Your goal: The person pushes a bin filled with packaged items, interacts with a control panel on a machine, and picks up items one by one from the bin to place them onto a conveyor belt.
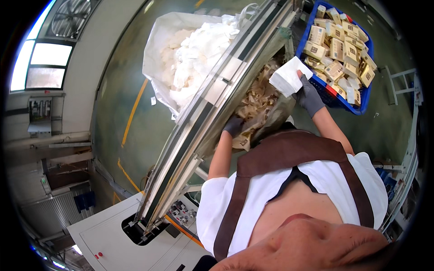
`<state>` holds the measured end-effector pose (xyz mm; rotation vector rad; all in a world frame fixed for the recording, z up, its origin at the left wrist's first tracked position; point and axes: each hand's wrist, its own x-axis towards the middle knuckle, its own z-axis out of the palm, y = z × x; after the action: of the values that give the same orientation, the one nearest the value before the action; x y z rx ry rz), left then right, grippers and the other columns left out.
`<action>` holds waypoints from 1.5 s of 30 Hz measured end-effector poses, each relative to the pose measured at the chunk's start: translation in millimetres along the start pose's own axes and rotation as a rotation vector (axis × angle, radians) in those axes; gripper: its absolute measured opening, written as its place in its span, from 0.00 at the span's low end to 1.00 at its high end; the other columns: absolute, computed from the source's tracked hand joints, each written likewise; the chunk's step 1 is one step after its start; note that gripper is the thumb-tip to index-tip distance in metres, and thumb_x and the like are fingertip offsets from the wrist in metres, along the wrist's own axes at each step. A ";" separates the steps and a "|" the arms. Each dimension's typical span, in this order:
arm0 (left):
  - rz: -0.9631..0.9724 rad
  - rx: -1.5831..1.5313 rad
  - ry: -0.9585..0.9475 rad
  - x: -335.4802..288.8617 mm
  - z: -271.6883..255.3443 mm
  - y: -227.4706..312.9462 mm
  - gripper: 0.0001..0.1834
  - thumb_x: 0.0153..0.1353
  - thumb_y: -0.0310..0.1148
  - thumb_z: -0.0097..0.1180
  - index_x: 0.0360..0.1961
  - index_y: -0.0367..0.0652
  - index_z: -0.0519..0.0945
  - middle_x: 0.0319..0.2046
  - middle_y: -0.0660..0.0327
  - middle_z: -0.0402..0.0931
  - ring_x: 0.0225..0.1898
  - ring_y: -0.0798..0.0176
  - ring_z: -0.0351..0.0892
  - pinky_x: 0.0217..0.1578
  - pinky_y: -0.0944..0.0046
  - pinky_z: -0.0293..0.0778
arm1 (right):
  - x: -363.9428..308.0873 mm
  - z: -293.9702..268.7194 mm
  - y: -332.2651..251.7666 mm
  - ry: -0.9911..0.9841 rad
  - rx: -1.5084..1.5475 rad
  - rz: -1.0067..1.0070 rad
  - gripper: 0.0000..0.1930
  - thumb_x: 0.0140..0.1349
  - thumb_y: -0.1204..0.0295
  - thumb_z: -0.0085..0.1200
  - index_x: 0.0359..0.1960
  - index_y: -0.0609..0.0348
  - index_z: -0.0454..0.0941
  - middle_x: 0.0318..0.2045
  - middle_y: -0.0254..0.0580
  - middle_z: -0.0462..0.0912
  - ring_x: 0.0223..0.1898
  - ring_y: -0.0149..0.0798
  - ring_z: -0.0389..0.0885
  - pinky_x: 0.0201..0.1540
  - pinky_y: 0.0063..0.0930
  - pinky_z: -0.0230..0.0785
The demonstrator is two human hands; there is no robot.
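1. White tissue stack [285, 77], held up just left of the blue crate [342, 103], near that crate's lower-left side; whether the two touch cannot be told.
2. The right hand [309, 95], in a grey glove with the thumb tip bare, pinches the stack by its edge nearest the crate: thumb on the upper face, the other fingers mostly hidden, presumably supporting from below.
3. The stack looks light and soft, its many thin layers likely to bend, fan out or slip over one another. It should not break, but a hard squeeze would probably crease it.
4. The best hold seems to be thumb against fingers through the full thickness, well in from the edge, so that no layers slide free; the corner farthest from the crate hangs unsupported and may droop.
5. The left hand [233, 126], also gloved, is farther left of the crate and lower, at the crumpled brown wrappers [255, 105]; its fingers are partly hidden, so I cannot tell whether it grips anything.
6. Inside the crate, beige packets [337, 49] lie heaped; they look firmer and boxier than the loose stack.
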<state>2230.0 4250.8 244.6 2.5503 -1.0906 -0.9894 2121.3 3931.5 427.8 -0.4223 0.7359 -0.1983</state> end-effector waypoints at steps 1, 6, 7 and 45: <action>0.109 -0.012 -0.059 -8.5 -7.1 -0.3 0.17 0.58 0.36 0.44 0.46 0.44 0.76 0.46 0.54 0.75 0.44 0.49 0.75 0.44 0.55 0.70 | -1.0 6.2 6.3 -0.007 -0.013 0.011 0.21 0.60 0.60 0.53 0.53 0.50 0.68 0.49 0.35 0.76 0.50 0.36 0.74 0.52 0.36 0.69; 0.174 -1.389 0.383 -75.2 -91.7 124.0 0.33 0.60 0.50 0.51 0.57 0.35 0.65 0.53 0.53 0.70 0.53 0.49 0.70 0.55 0.55 0.66 | 9.9 35.5 75.0 -0.285 -0.172 -0.080 0.22 0.60 0.61 0.54 0.52 0.59 0.67 0.45 0.40 0.76 0.47 0.37 0.76 0.48 0.31 0.71; 0.293 -1.922 0.268 -82.9 -103.5 127.7 0.35 0.59 0.51 0.53 0.57 0.34 0.63 0.53 0.54 0.69 0.54 0.49 0.69 0.56 0.54 0.65 | -12.9 63.6 86.4 -0.295 -0.354 -0.170 0.22 0.59 0.63 0.56 0.49 0.64 0.67 0.44 0.44 0.76 0.46 0.36 0.76 0.45 0.30 0.72; -0.265 -0.935 0.953 -9.5 -208.7 229.0 0.14 0.63 0.34 0.50 0.43 0.34 0.74 0.36 0.57 0.76 0.40 0.66 0.74 0.45 0.67 0.70 | 158.7 -172.6 -335.2 0.933 -1.515 -0.679 0.41 0.45 0.48 0.57 0.59 0.55 0.59 0.43 0.60 0.70 0.44 0.56 0.72 0.46 0.46 0.66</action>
<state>2230.2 4079.0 502.5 1.9244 0.0164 -0.1210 2108.9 3527.6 364.4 -2.1303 1.5775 -0.4685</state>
